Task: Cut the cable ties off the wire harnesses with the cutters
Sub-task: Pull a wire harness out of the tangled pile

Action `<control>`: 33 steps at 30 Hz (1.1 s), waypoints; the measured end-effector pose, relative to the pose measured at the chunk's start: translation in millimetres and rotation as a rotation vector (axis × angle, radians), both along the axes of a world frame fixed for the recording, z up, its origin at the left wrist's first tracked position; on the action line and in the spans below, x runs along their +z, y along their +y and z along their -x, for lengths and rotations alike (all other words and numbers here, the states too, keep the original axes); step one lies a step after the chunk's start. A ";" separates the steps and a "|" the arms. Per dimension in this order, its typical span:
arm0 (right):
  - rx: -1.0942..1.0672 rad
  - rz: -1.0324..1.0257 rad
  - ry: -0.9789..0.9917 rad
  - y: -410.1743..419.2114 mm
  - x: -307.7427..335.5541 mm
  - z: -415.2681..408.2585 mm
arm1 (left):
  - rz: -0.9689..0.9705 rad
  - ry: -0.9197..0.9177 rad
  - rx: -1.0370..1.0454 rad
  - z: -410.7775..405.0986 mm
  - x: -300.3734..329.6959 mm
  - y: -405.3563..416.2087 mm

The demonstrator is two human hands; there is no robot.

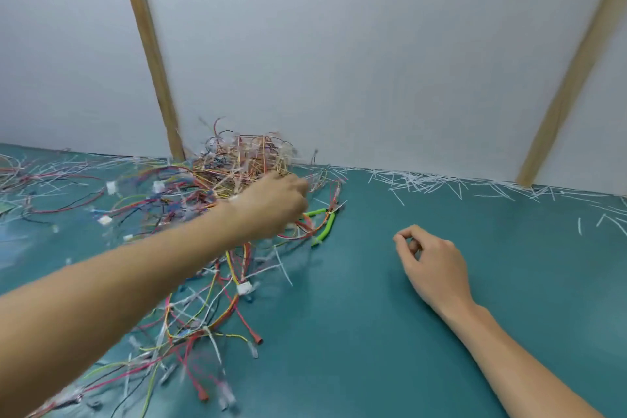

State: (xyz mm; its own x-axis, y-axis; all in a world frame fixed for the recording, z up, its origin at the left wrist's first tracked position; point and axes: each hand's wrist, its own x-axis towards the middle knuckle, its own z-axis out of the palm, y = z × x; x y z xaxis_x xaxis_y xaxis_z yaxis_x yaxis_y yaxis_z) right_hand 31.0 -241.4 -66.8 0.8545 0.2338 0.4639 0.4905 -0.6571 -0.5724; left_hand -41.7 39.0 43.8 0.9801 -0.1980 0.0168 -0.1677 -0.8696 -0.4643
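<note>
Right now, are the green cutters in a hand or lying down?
Lying down: the cutters rest on the table among wires, neither hand holding them.

Teal tabletop [441,366], white wall [339,44], seemingly wooden battens [149,54]

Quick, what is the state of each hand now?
Left hand: grips wire harnesses lifted from the pile.
Right hand: fingers loosely curled, holds nothing.
</note>
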 end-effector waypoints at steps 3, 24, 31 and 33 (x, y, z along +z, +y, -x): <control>0.019 0.021 -0.073 -0.6 8.0 11.6 | 0.155 -0.118 -0.052 8.4 -10.4 15.1; 0.414 0.627 -0.336 254.9 84.1 55.1 | 0.852 -0.090 0.426 84.7 -4.1 132.6; 0.420 0.096 -0.445 228.8 110.5 42.4 | 1.097 -0.427 0.233 94.8 16.2 126.1; 0.436 0.132 -0.347 228.9 107.2 43.6 | 1.067 -0.553 0.276 92.5 28.0 118.6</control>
State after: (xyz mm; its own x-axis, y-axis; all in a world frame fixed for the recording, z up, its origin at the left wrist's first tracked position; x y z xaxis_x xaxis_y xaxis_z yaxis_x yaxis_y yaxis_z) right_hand -12.6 -12.5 40.4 0.4685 0.6059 0.6430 0.8770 -0.4067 -0.2558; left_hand -134.2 157.6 71.8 0.7968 0.3817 0.4684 0.0755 -0.8320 0.5496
